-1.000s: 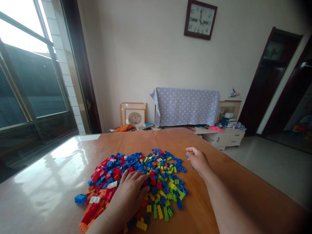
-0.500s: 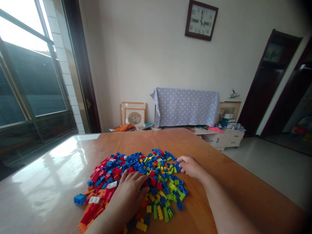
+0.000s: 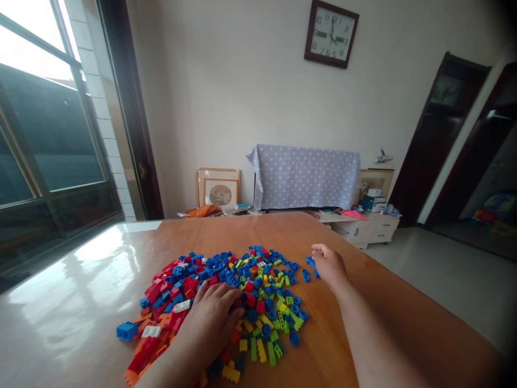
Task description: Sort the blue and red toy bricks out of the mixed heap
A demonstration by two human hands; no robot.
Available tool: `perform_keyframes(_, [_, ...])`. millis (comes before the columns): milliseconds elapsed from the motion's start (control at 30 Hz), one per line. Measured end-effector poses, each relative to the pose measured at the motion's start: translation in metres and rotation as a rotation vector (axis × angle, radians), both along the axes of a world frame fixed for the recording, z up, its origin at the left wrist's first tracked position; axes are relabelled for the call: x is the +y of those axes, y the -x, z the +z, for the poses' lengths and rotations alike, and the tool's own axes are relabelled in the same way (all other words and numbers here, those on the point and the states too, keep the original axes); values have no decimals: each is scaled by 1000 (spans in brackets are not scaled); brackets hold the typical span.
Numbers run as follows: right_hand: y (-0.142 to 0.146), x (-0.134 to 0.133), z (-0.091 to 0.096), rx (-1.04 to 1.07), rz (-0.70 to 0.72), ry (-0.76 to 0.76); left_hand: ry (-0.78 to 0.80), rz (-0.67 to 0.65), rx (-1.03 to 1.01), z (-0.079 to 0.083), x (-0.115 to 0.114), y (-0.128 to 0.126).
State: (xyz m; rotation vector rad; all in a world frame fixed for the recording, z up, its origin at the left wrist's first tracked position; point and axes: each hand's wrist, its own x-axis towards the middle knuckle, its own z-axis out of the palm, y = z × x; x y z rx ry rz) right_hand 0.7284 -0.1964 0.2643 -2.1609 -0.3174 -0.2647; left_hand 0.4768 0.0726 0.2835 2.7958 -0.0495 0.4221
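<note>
A heap of small plastic building bricks (image 3: 238,291) in blue, red, yellow, green and orange lies on the wooden table (image 3: 363,302). My left hand (image 3: 212,318) rests flat on the near middle of the heap, fingers stretched over the bricks. At the heap's right edge my right hand (image 3: 329,264) is curled with its fingertips pinched around small blue pieces (image 3: 310,262), and a few blue round pieces lie just left of it. One blue brick (image 3: 124,330) sits apart at the near left.
The table's left part is glossy with window glare. Behind the table stand a low white cabinet (image 3: 363,226), a set covered by a dotted cloth (image 3: 305,175) and framed pictures (image 3: 218,188). A wall clock (image 3: 331,33) hangs above; dark doorways are at the right.
My right hand dipped left into the heap's edge half a second ago and has drawn back to the right with blue pieces. My left hand stays on the heap.
</note>
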Motion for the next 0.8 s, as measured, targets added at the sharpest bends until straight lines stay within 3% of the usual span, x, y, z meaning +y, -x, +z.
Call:
perform_keyframes(267, [22, 49, -30, -52, 228, 242, 14, -4, 7, 4, 0, 0])
perform_keyframes(400, [35, 60, -33, -33, 311, 312, 10, 1, 11, 3, -2, 0])
perform_keyframes(600, [60, 82, -28, -22, 463, 305, 38, -17, 11, 2, -7, 1])
perform_keyframes(800, [80, 98, -23, -1, 616, 178, 24, -83, -13, -3, -10, 2])
